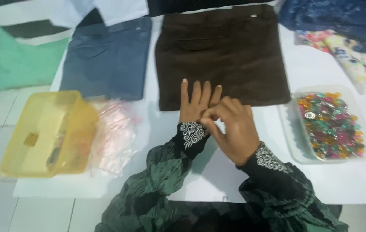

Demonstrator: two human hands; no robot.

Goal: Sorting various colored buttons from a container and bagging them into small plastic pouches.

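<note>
My left hand [196, 104] lies flat, fingers stretched forward over the near hem of the folded dark brown trousers [221, 53], which lie spread flat on the white sheet, waistband away from me, while my right hand [234, 129] pinches at the left one's back.

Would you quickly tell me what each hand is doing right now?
Left hand: open, flat, fingers on the brown folded trousers.
Right hand: fingers pinched at the left hand; any held item cannot be told.
</note>
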